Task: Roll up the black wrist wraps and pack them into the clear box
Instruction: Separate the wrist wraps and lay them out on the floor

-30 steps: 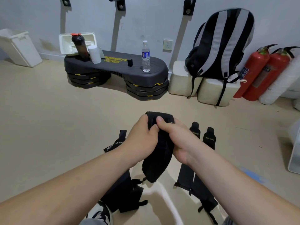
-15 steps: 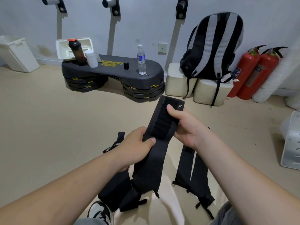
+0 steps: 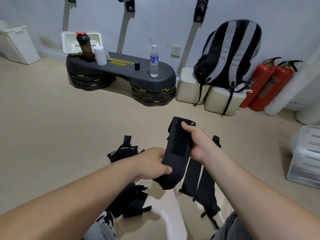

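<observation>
The left grip [image 3: 150, 162] is closing round the lower part of the black wrist wrap [image 3: 176, 149], thumb pressing on top. The right grip [image 3: 199, 144] is pinching the upper end, its thumb lying across the rough fastening strip. Half a second ago the wrap was hanging long below the left grip. Now its tail is tucked up into a rounded fold just under that thumb, so the strap is looking much shorter. I am reading that as the roll starting from the bottom end, while the length between the two grips is still lying flat. Just beneath the right grip, two more wraps [image 3: 192, 174] are lying side by side on the floor [image 3: 52, 135]. Beyond the left grip's knuckles, lettered wraps [image 3: 121, 151] are waiting too. I am not spotting the clear box near either grip, so packing is looking some way off.
</observation>
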Motion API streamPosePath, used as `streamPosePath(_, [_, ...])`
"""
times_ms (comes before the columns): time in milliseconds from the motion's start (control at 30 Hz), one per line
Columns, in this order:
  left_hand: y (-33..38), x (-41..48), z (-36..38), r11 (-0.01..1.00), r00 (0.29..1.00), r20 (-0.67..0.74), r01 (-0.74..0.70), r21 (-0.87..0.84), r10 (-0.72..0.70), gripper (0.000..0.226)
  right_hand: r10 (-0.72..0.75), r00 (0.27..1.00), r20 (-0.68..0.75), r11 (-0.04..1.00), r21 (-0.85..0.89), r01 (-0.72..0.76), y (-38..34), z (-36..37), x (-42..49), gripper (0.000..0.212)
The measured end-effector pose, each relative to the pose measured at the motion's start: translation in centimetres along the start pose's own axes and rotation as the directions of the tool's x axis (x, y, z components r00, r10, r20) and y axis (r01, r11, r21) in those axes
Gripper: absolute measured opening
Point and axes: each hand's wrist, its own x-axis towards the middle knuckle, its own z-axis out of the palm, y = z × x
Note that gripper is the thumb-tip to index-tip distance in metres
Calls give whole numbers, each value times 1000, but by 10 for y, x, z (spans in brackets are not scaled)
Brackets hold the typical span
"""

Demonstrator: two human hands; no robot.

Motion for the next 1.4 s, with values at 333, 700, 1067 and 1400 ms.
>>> streamPosePath(333, [-21, 43, -32, 980, 964, -220, 172, 98, -147, 20, -145, 987, -65, 971, -202, 129, -2, 31, 94, 25])
streamPosePath(700, [-59, 205, -48, 927, 966, -89, 259, 270, -244, 12, -125, 977, -172, 853, -522, 17, 19, -20, 248, 37])
streamPosePath(1067, [-152, 302, -21, 930, 937, 12, 347, -124, -348, 17, -429, 902, -49, 650, -710, 271, 65, -92, 322, 45])
streamPosePath(1400, [-247, 306, 56, 923, 923, 15, 385, 5, -385, 80, 50, 999, -18, 175, -984, -26, 149, -125, 323, 56])
